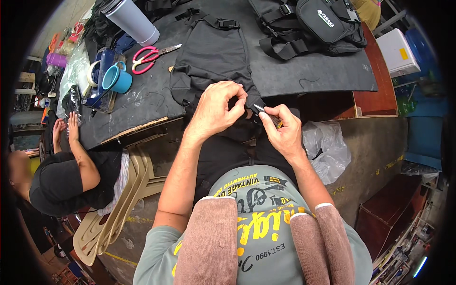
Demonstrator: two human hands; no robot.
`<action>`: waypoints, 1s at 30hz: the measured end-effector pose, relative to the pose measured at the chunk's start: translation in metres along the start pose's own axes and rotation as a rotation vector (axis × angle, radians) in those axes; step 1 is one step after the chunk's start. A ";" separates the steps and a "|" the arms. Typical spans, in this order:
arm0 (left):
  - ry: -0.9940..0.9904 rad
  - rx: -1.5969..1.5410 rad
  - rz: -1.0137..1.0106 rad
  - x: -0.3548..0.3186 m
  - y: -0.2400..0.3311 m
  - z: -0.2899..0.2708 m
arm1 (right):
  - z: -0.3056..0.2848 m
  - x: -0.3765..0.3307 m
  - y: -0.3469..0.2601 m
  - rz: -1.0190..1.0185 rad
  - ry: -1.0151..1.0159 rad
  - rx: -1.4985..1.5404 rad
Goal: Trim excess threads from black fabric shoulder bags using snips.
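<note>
The bench carries the black fabric bag, which lies with its near end at the front edge. The left hand curls over that end, thumb and forefinger close together; whether they pinch anything, I cannot tell. The right hand pinches a small pointed tool, tip toward the left hand. Good work here likely means keeping the fabric taut, the tip angled off the weave and both thumbs clear

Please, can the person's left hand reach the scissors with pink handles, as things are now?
Probably yes: the scissors lie uncovered on the table, ahead and left of the left hand, and only part of the flat-lying black bag seems to lie between.
</note>
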State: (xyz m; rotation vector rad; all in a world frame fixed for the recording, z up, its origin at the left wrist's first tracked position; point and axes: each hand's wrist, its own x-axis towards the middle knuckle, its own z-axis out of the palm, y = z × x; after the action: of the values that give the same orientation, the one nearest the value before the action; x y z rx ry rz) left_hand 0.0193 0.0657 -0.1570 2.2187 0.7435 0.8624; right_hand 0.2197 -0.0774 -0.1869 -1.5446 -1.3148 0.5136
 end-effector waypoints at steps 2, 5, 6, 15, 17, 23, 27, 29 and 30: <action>-0.053 0.013 -0.038 0.000 0.002 -0.003 | 0.001 0.000 -0.002 -0.008 -0.017 0.015; -0.080 -0.001 -0.046 -0.001 0.001 -0.004 | 0.004 0.001 -0.002 -0.020 -0.029 0.020; -0.085 -0.020 -0.033 -0.001 0.000 -0.004 | 0.005 0.001 -0.001 -0.027 -0.029 0.020; -0.093 -0.068 -0.046 -0.001 0.001 -0.005 | 0.009 0.003 0.001 -0.103 -0.012 0.016; -0.097 -0.079 -0.052 -0.001 0.002 -0.005 | 0.009 0.001 0.002 -0.093 -0.016 0.017; -0.102 -0.109 -0.050 -0.001 0.002 -0.006 | 0.011 0.001 0.003 -0.068 -0.031 0.035; -0.110 -0.104 -0.058 0.001 0.005 -0.008 | 0.014 0.001 0.011 -0.126 -0.013 0.052; -0.109 -0.150 -0.090 0.000 0.004 -0.008 | 0.013 -0.001 0.008 -0.058 -0.009 0.049; -0.110 -0.195 -0.122 -0.001 0.003 -0.007 | 0.013 -0.003 0.006 0.011 -0.003 0.047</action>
State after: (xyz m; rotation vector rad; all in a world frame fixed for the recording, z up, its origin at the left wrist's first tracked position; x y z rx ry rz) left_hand 0.0141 0.0662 -0.1509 2.0090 0.7027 0.7154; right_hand 0.2116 -0.0742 -0.1985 -1.5142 -1.2885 0.5502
